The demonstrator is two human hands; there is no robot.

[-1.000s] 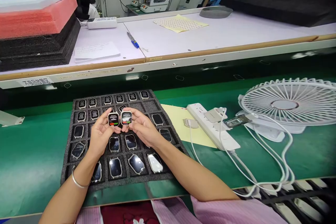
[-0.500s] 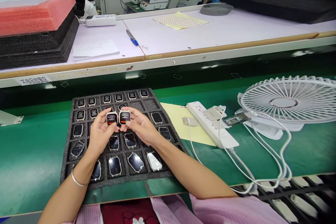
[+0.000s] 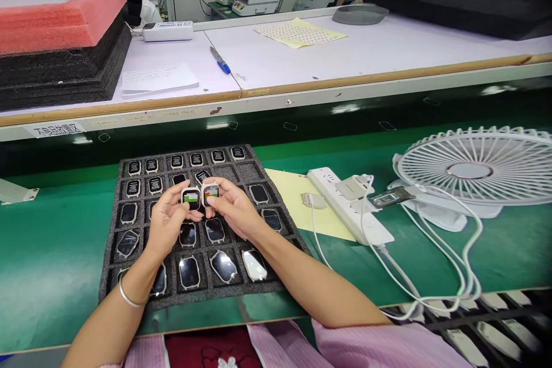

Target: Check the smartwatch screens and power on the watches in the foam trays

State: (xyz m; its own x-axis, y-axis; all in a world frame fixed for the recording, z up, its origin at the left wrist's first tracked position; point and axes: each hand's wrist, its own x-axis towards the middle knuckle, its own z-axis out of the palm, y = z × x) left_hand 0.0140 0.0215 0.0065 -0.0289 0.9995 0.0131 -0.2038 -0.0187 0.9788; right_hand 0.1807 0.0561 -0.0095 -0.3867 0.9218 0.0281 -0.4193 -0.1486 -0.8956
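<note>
A black foam tray [image 3: 112, 267] lies on the green belt and holds several square smartwatch bodies in pockets. My left hand [image 3: 166, 227] grips one watch body [image 3: 190, 198] with a lit screen showing a green band. My right hand [image 3: 235, 213] grips a second watch body [image 3: 211, 194], also lit. Both are held side by side just above the middle of the tray. Watches in the back rows [image 3: 175, 162] show lit text; those in the front rows [image 3: 190, 272] are dark.
A white power strip [image 3: 345, 207] with plugs and white cables [image 3: 431, 282] lies right of the tray on a yellow sheet [image 3: 293, 195]. A white fan [image 3: 474, 169] lies flat at right. Stacked foam [image 3: 60, 40], paper and a pen [image 3: 219, 61] sit on the white bench behind.
Both hands shifted slightly right with their watches. The left watch's screen now shows a green band instead of the earlier red and dark screen.
</note>
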